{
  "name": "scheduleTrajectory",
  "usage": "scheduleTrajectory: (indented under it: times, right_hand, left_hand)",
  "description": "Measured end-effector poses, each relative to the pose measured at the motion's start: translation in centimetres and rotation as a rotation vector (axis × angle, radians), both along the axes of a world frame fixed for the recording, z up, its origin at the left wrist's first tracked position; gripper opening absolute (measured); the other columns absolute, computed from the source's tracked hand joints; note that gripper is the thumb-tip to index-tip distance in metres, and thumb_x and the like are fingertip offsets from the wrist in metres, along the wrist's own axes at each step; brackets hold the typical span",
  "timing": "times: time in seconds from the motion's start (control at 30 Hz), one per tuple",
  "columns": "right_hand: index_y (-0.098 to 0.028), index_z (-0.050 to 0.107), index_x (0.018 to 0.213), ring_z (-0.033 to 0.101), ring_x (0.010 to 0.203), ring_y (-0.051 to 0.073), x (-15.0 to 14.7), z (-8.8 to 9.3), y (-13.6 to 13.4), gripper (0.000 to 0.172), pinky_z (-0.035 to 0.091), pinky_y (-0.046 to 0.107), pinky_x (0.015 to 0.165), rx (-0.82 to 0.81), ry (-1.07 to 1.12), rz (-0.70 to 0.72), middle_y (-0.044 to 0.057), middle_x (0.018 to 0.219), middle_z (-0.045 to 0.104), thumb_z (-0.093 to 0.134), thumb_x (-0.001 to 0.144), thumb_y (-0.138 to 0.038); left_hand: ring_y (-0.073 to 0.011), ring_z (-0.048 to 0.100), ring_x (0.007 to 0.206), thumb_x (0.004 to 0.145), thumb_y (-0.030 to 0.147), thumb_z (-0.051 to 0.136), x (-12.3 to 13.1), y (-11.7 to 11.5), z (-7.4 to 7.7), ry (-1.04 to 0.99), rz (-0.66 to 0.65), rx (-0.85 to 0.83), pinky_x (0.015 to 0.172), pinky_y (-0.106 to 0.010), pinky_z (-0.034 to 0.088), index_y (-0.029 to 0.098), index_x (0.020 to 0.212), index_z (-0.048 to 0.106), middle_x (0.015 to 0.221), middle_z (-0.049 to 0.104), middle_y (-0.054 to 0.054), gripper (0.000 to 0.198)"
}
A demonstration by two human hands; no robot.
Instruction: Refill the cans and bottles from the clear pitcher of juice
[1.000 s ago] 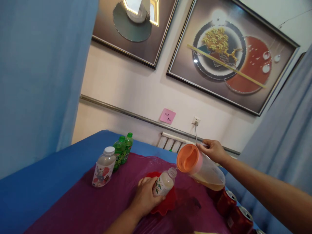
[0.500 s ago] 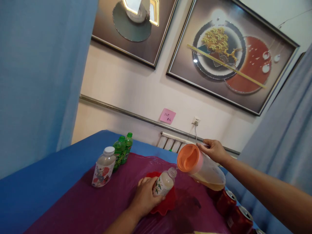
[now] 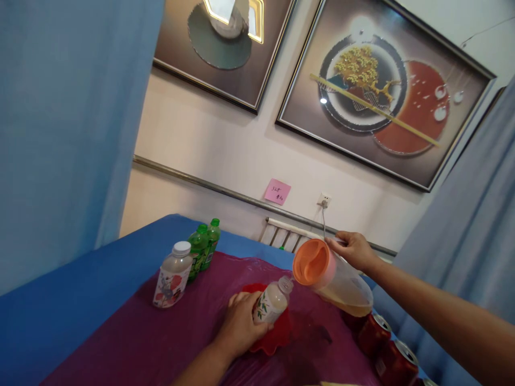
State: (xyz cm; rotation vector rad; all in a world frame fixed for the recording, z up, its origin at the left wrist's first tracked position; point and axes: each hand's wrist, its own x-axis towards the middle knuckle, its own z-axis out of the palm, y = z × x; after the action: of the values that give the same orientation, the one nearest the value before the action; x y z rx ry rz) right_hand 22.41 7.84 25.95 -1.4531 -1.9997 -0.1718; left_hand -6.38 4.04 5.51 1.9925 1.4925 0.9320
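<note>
My left hand [image 3: 243,323] is wrapped round a small clear bottle [image 3: 272,303] with a leaf-patterned label. The bottle is uncapped and leans to the right over a red scalloped dish [image 3: 270,341]. My right hand [image 3: 354,251] grips a clear plastic pitcher [image 3: 344,287] near its handle. The pitcher lies tipped on its side in the air, its orange lid [image 3: 313,262] facing the bottle's mouth. Pale yellowish liquid rests along the pitcher's lower side. Lid and bottle mouth are very close; whether liquid passes between them is hard to make out.
A white-capped bottle with a floral label [image 3: 173,276] and two green bottles [image 3: 198,249] stand at the left. Several opened red cans [image 3: 396,362] line the right edge. Dark wet patches mark the purple plastic sheet [image 3: 193,343] on the blue-covered table [image 3: 100,300].
Almost nothing differs. Both hands, the bottle and the pitcher hold the same poses, and the whole view has shifted by only a few pixels.
</note>
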Motion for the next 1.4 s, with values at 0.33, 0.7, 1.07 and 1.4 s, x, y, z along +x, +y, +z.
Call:
scheduleTrajectory:
  times: [0.33,0.7,1.07,1.4]
  right_hand:
    - [-0.025,0.03,0.054,0.025,0.05,0.01,0.01,0.09,-0.19,0.054,0.018,0.026,0.046,-0.029,0.003,-0.016,-0.006,0.052,0.025,0.052,0.079,-0.068]
    - [-0.025,0.029,0.055,0.025,0.05,0.01,-0.16,0.09,-0.57,0.053,0.017,0.026,0.048,-0.04,0.011,-0.021,-0.007,0.053,0.024,0.053,0.078,-0.066]
    - [-0.025,0.03,0.055,0.026,0.05,0.01,0.0,0.08,-0.29,0.053,0.018,0.026,0.047,-0.055,-0.003,-0.035,-0.006,0.053,0.025,0.052,0.078,-0.067]
    - [-0.025,0.028,0.054,0.025,0.049,0.009,-0.27,-0.12,-0.3,0.055,0.017,0.026,0.046,-0.023,0.009,0.003,-0.007,0.051,0.025,0.055,0.079,-0.067]
  left_hand:
    - [-0.0275,0.057,0.116,0.062,0.033,0.083,-0.02,-0.01,-0.09,-0.002,0.003,0.0,0.102,-0.034,0.035,0.026,0.121,0.067,0.12,0.069,-0.005,0.062]
    - [-0.0272,0.059,0.114,0.062,0.032,0.082,-0.01,-0.19,0.38,-0.001,0.001,0.002,0.102,-0.035,0.036,0.025,0.12,0.068,0.116,0.071,-0.004,0.06]
    - [-0.0274,0.058,0.114,0.061,0.032,0.082,0.03,-0.03,-0.02,-0.011,-0.003,-0.003,0.102,-0.035,0.035,0.024,0.12,0.068,0.117,0.07,-0.005,0.061]
    - [-0.0282,0.058,0.117,0.061,0.034,0.083,-0.07,-0.19,0.28,-0.004,-0.008,-0.013,0.103,-0.035,0.035,0.026,0.12,0.068,0.119,0.07,-0.005,0.062]
